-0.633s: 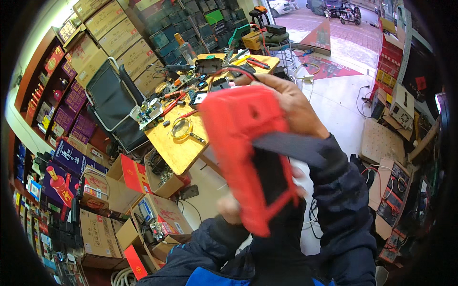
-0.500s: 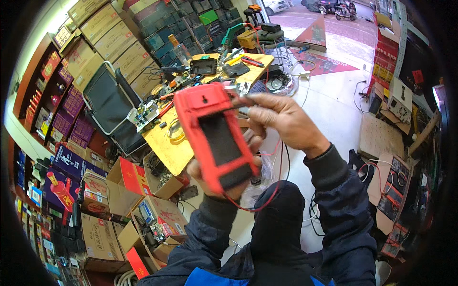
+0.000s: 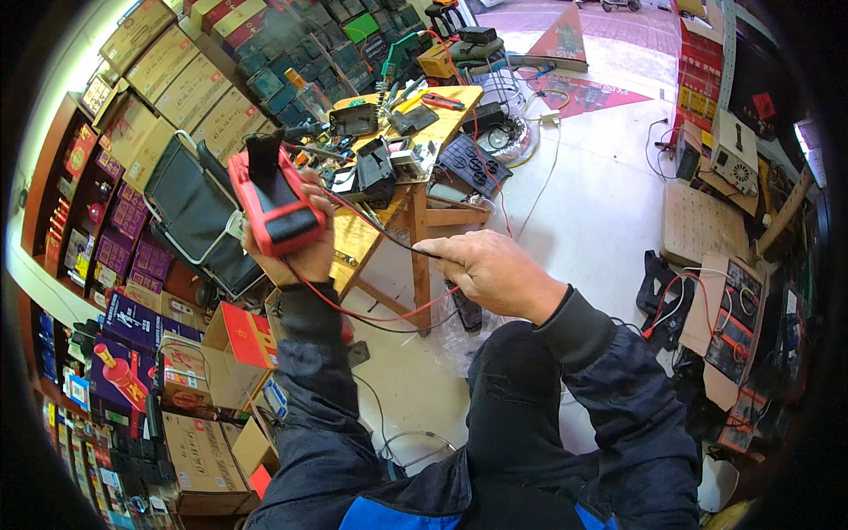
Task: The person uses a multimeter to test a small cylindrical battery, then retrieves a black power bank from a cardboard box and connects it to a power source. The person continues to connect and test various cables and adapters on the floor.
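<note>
My left hand [image 3: 316,253] grips a red multimeter [image 3: 296,218] from beneath, with the back of its case facing up. A black stand flap [image 3: 263,157] sticks up from its far end. Black and red test leads run from the meter toward my right hand [image 3: 505,272]. That hand is closed, its thumb and fingertips pinching the black lead [image 3: 375,223]. The red lead [image 3: 375,318] sags below and passes up behind the right fingers; I cannot tell whether they hold it too.
Beyond my hands stands a wooden table [image 3: 449,124] crowded with tools and opened black casings. A black folding chair [image 3: 193,193] is at left, beside stacked cardboard boxes [image 3: 190,71]. Open cartons [image 3: 234,340] lie lower left. Cables and a cardboard panel [image 3: 720,329] lie on the right.
The multimeter has moved left and away from me in my left hand, and its stand flap now stands raised. My right hand has left the case and moved lower, now pinching a lead.
</note>
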Tool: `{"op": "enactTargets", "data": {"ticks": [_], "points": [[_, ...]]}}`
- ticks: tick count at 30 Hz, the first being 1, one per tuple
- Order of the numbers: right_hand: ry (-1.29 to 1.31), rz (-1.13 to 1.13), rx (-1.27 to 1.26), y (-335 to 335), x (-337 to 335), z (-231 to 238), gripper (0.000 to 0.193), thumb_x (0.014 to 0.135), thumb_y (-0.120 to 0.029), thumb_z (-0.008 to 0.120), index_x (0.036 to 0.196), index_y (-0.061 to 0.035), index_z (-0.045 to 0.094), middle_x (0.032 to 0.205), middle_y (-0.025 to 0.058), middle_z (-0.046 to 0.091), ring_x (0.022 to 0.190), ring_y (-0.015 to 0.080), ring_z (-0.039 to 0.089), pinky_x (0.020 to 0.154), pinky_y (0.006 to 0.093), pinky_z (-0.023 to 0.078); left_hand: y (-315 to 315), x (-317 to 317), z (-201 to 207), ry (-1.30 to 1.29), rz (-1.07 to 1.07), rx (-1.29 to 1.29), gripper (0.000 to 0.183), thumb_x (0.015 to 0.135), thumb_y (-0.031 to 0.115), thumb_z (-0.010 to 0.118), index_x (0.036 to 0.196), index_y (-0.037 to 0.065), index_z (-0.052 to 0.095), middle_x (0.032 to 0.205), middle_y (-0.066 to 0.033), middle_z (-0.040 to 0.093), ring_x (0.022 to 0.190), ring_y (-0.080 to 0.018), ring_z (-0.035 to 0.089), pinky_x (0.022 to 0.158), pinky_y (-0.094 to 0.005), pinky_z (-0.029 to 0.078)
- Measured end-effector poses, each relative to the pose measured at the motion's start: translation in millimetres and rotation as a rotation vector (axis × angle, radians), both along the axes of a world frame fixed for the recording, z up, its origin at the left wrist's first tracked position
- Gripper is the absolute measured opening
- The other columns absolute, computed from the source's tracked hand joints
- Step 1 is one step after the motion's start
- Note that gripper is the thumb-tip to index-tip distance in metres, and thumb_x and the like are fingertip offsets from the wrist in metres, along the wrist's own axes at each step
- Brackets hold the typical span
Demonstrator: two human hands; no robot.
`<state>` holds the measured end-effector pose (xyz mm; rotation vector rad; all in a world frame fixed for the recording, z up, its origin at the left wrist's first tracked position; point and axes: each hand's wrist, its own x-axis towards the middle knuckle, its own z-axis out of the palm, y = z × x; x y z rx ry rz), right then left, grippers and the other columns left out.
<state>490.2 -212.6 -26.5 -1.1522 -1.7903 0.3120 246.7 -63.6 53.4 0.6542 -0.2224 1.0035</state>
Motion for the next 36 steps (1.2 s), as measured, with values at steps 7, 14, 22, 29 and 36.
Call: {"op": "enactTargets", "data": {"ticks": [7,14,22,29,36], "points": [[0.144,-0.05,-0.036,-8.7,6.9,-20.9,0.036,0.103,-0.015,0.061,0.137,-0.006,0.066,0.114,0.0191,0.074,0.107,0.0339,0.07,0.095,0.0405,0.054,10.7,-8.2,80.7,0.077,0.024,0.27,0.11,0.069,0.026,0.093,0.158,0.002,0.033,0.135,-0.0167,0.046,0.115,-0.0266,0.054,0.103,-0.0407,0.05],[0.824,0.079,-0.47,-45.6,54.0,-57.1,0.036,0.109,-0.025,0.054,0.13,-0.0008,0.07,0.116,0.0146,0.077,0.116,0.0308,0.07,0.103,0.0424,0.054,-47.6,60.2,85.9,0.215,-0.259,0.54,0.102,0.082,0.047,0.078,0.161,0.001,0.031,0.139,-0.0197,0.051,0.116,-0.0284,0.059,0.101,-0.0423,0.052],[1.458,0.266,-0.132,-159.4,98.8,-123.0,0.064,0.107,-0.03,0.061,0.162,-0.0148,0.032,0.159,0.0117,0.044,0.144,0.0312,0.048,0.119,0.0498,0.044,-161.6,212.9,3.9,0.522,-0.956,0.245,0.079,0.091,0.029,0.069,0.155,0.001,0.034,0.118,-0.021,0.066,0.099,-0.0246,0.071,0.088,-0.0367,0.06],[1.149,-0.633,-0.886,-298.3,124.5,-149.4,0.05,0.107,-0.043,0.056,0.097,0.0021,0.076,0.088,0.0157,0.078,0.077,0.0252,0.076,0.073,0.0366,0.061,-189.7,295.6,-30.7,0.507,-1.104,0.22,0.076,0.092,0.031,0.07,0.151,-0.002,0.036,0.12,-0.021,0.066,0.093,-0.0263,0.073,0.085,-0.04,0.062],[1.646,-0.842,0.03,-348.6,130.0,-144.8,0.041,0.107,-0.04,0.059,0.102,-0.0017,0.073,0.095,0.0142,0.078,0.076,0.0217,0.074,0.069,0.0342,0.059,-208.9,320.8,-106.5,0.512,-1.249,0.115,0.101,0.07,0.05,0.075,0.149,-0.004,0.043,0.127,-0.0271,0.061,0.096,-0.0368,0.07,0.082,-0.0479,0.061]]}}
